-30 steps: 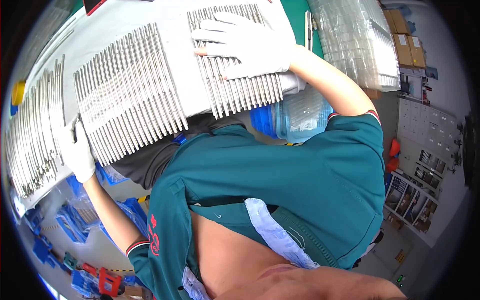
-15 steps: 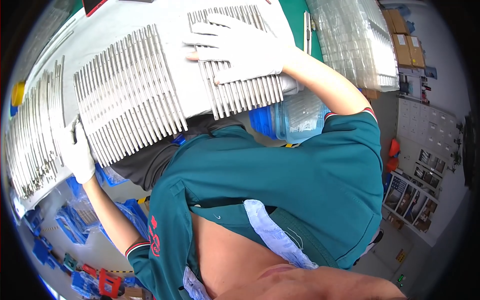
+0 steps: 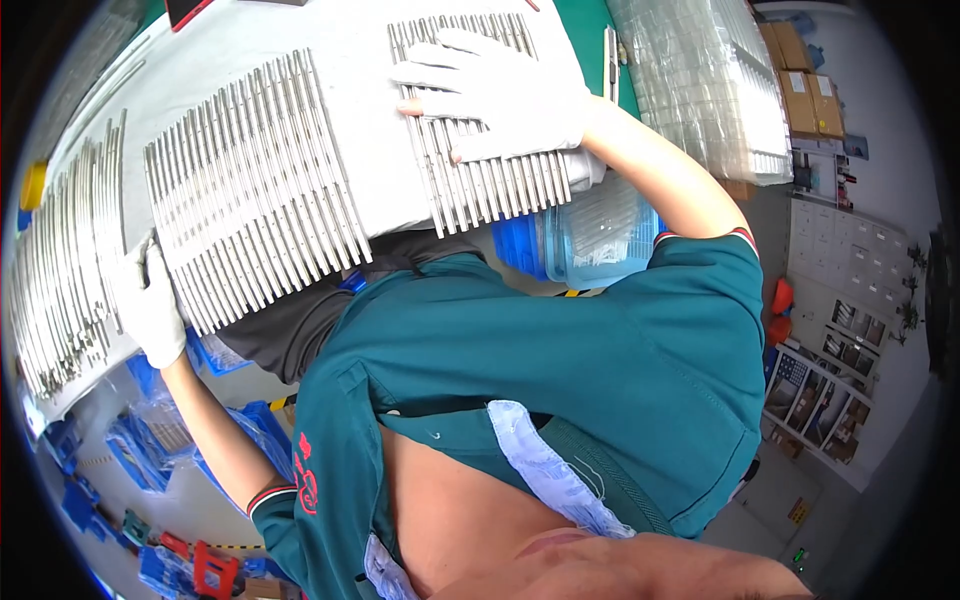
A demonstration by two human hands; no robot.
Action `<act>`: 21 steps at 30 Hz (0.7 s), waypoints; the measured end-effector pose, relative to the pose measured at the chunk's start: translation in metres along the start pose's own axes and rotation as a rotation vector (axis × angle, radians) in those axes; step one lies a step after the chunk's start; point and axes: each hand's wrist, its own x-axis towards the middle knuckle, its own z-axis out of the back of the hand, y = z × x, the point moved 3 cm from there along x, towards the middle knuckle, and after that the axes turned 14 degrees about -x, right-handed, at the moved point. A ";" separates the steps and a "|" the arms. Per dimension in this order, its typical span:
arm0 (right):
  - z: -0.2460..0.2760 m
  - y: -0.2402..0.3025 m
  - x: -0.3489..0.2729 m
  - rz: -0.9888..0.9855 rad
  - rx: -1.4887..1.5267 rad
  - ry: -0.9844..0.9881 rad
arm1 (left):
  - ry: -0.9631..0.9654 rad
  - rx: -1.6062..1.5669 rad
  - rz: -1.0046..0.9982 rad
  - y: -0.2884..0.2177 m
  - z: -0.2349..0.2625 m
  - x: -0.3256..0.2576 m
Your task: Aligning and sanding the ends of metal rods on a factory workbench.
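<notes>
My right hand (image 3: 495, 95), in a white glove with a bare fingertip showing, lies flat with spread fingers across the right-hand row of slim metal rods (image 3: 500, 192). A second, wider row of metal rods (image 3: 262, 190) lies side by side in the middle of the white-covered table (image 3: 365, 130). My left hand (image 3: 152, 310), also gloved, rests at the near left corner of that middle row, thumb apart from the fingers. Its fingertips lie in the gap beside a third group of rods (image 3: 65, 260) at the far left; nothing shows in its grasp.
Stacked clear plastic trays (image 3: 695, 90) stand right of the table. Below its front edge is a light-blue basket (image 3: 590, 245). Blue crates (image 3: 150, 445) and a red crate (image 3: 214, 570) sit on the floor at lower left. A red-edged object (image 3: 185, 10) lies at the far edge.
My right hand has shifted a little to the right, and the left end of the row under it has moved right too. My left hand stays nearly in place.
</notes>
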 end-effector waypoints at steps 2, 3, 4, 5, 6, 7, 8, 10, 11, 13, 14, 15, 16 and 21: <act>0.001 0.000 0.000 0.003 -0.009 0.005 | -0.003 -0.007 -0.006 -0.004 -0.001 0.000; 0.002 0.000 0.000 0.003 -0.020 0.011 | -0.004 -0.016 -0.013 -0.005 -0.001 0.000; 0.002 0.000 0.001 0.007 -0.018 0.007 | -0.008 -0.023 -0.001 -0.002 -0.001 0.000; 0.002 -0.001 0.000 0.011 -0.020 0.028 | -0.009 -0.021 0.000 -0.002 -0.001 0.001; 0.002 -0.001 -0.001 0.014 -0.022 0.049 | -0.003 -0.024 -0.007 -0.003 -0.001 0.001; 0.002 -0.001 -0.002 0.015 -0.021 0.048 | 0.002 -0.028 -0.014 -0.005 -0.002 0.001; 0.001 -0.002 -0.003 0.012 -0.012 0.041 | -0.001 -0.026 -0.013 -0.006 -0.001 0.001; 0.002 -0.003 -0.004 0.011 -0.003 0.033 | -0.007 -0.022 -0.007 -0.009 -0.001 0.000; 0.004 -0.002 -0.004 0.007 -0.011 0.021 | -0.009 -0.021 -0.006 -0.008 0.000 0.000; 0.008 -0.002 -0.004 0.007 -0.019 0.007 | -0.007 0.008 -0.024 -0.007 -0.001 0.000; 0.010 -0.004 -0.003 -0.034 0.049 0.009 | -0.001 0.037 -0.037 -0.009 0.000 -0.001; 0.013 -0.005 -0.001 -0.074 0.117 0.011 | -0.007 0.040 -0.035 -0.010 0.000 -0.001; 0.015 -0.004 0.001 -0.069 0.116 0.008 | -0.001 0.039 -0.028 -0.010 -0.001 0.000; 0.009 -0.004 0.015 -0.096 0.063 -0.062 | -0.003 0.083 -0.066 -0.016 -0.001 -0.001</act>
